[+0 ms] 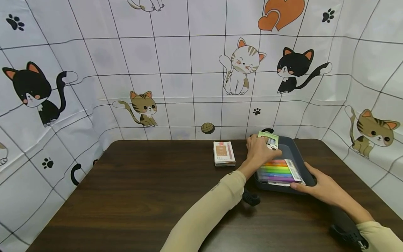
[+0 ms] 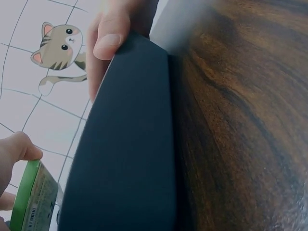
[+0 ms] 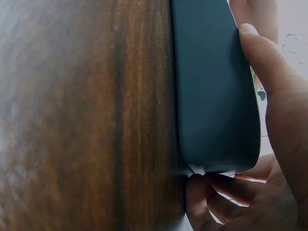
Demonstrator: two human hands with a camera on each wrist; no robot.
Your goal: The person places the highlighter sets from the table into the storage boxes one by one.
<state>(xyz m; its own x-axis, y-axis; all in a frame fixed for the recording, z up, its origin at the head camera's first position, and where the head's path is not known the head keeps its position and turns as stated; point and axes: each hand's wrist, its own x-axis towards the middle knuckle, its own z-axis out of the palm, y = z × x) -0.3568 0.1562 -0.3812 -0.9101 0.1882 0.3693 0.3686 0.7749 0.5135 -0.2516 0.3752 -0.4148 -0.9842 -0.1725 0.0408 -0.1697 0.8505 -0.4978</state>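
A dark grey-blue tray [image 1: 296, 157] stands at the right of the table. My left hand [image 1: 259, 152] pinches a small green box [image 1: 271, 140] with a cat picture over the tray's far part. In the left wrist view the green box [image 2: 37, 197] shows edge-on, with the thumb on its top. A clear pack of rainbow-coloured pens [image 1: 277, 170] lies in the tray's near part. My right hand [image 1: 324, 185] grips the tray's near right corner. From the right wrist, its thumb [image 3: 257, 48] is seen over the rim, while the fingers [image 3: 231, 199] touch the end wall low down.
A small white box [image 1: 224, 154] with a tan label lies left of the tray on the dark wooden table [image 1: 141, 185]. Behind and at both sides hangs a white sheet [image 1: 176, 87] printed with cats. Black wrist devices [image 1: 251, 197] sit under the forearms.
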